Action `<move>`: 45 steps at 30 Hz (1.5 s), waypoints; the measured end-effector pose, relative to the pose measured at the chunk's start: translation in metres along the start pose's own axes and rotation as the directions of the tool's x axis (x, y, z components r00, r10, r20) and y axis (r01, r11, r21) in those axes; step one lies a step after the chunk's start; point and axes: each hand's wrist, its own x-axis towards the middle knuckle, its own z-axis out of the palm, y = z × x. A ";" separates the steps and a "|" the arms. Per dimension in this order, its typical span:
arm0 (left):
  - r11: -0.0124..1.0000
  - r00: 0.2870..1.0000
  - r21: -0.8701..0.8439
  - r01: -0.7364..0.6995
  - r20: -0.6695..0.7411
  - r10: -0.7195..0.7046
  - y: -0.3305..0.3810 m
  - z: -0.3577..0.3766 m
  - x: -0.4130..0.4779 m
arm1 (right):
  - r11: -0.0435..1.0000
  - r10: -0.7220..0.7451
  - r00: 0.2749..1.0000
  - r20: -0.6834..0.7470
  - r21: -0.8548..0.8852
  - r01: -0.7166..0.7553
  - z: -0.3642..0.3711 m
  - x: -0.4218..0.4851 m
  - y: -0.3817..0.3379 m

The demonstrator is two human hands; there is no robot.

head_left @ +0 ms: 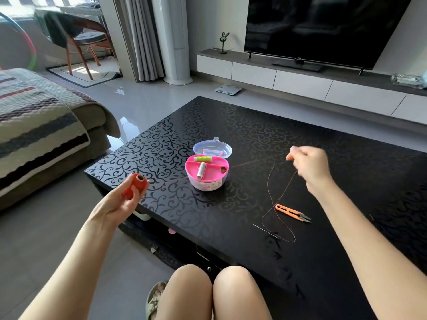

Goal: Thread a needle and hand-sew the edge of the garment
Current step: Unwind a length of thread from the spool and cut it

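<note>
Head view is looking down past bare knees onto the black table point(231, 215). Nearest on it, the needle point(264, 230) is lying flat, and the red thread point(268, 183) is looping down to its eye end. Whether it is passing through the eye is too fine to tell. Just beyond, the orange snips point(292, 213) are lying beside that loop.

Farther out, the left hand point(115, 204) is curling its fingers round the red spool point(136, 187) off the table's near corner. The right hand point(309, 167) is pinching the thread between thumb and fingertip above the table, well apart from the spool. Behind them the pink sewing box point(208, 185) is standing open.

The person seems to be measuring off a working length. It would go best by letting the spool turn loosely, keeping the pinch firm, lifting the loop clear so it is not dragging the needle, then cutting with the snips. No garment is showing.
</note>
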 end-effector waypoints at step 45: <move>0.948 0.991 0.301 0.103 -0.114 -0.071 -0.043 0.038 -0.007 | 0.510 -0.067 0.924 0.377 0.808 -0.293 0.009 -0.016 -0.091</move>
